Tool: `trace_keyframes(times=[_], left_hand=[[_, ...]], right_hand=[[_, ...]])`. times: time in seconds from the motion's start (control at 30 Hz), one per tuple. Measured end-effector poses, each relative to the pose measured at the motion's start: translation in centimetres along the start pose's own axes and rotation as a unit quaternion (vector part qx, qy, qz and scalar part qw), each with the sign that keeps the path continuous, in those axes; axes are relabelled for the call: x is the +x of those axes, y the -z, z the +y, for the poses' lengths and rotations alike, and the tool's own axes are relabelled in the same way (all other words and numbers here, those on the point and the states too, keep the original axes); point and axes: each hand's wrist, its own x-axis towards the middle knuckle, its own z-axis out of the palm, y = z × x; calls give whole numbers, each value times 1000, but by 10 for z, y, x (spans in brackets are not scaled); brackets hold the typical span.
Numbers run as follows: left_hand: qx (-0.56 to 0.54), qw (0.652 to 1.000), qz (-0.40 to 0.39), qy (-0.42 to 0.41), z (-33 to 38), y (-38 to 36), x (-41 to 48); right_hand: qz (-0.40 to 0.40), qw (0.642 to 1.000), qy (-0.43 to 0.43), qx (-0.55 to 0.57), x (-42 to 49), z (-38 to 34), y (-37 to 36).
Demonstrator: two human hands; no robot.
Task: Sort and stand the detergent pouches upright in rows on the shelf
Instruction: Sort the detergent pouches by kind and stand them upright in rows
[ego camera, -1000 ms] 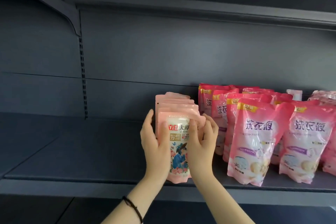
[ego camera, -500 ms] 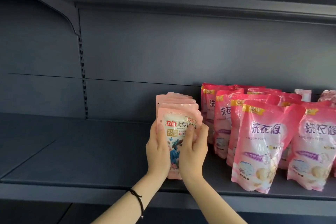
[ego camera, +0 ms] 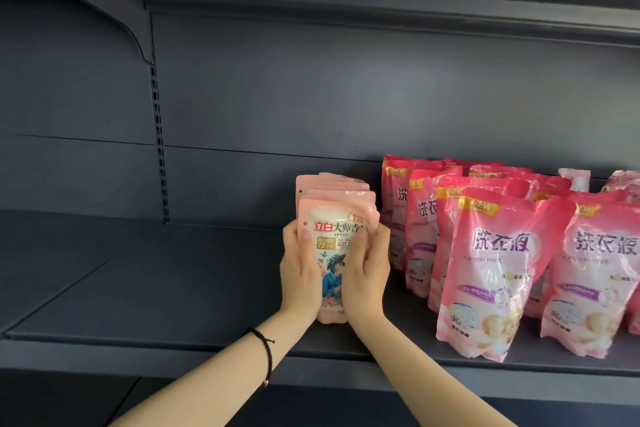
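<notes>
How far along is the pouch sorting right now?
Done: the dark pink pouches stand upright in rows on the shelf. In hand: left hand and right hand grip the pale pink pouch row. Left: odd pale pouches at the back right look unsorted.

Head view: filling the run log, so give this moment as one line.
left hand / right hand: grip small pale-pink plastic detergent pouches | row: upright on dark grey metal shelf | right of it: larger bright-pink pouches standing

My left hand (ego camera: 299, 274) and right hand (ego camera: 369, 274) have short, plain thumbnails. Both forearms are bare. A thin black cord bracelet (ego camera: 269, 357) rings my left wrist, knotted on top, a small pale bead hanging below.
</notes>
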Motion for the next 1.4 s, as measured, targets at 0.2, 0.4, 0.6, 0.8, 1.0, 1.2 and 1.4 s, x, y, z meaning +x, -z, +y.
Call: trace_keyframes(times=[0.2,0.4,0.6,0.8,1.0,1.2,1.4], left_hand=[[24,999,-43,-7,-2,10,-2],[44,994,-104,-2,6,40,-4],[216,963,-148,-56,17,59,10],[314,928,-185,-79,49,75,36],[427,833,-207,-284,119,53,45],[520,694,-373,-331,192,-27,64],[625,581,-374,-363,215,-101,78]], right_hand=[[-48,999,5,16,-2,-7,12],[-93,995,25,36,-2,-14,38],[-125,990,31,-60,4,-27,57],[-166,956,88,-224,19,-50,84],[-346,881,176,-271,46,-107,125],[-507,751,197,-375,123,-182,188],[-501,630,277,-525,195,-186,234]])
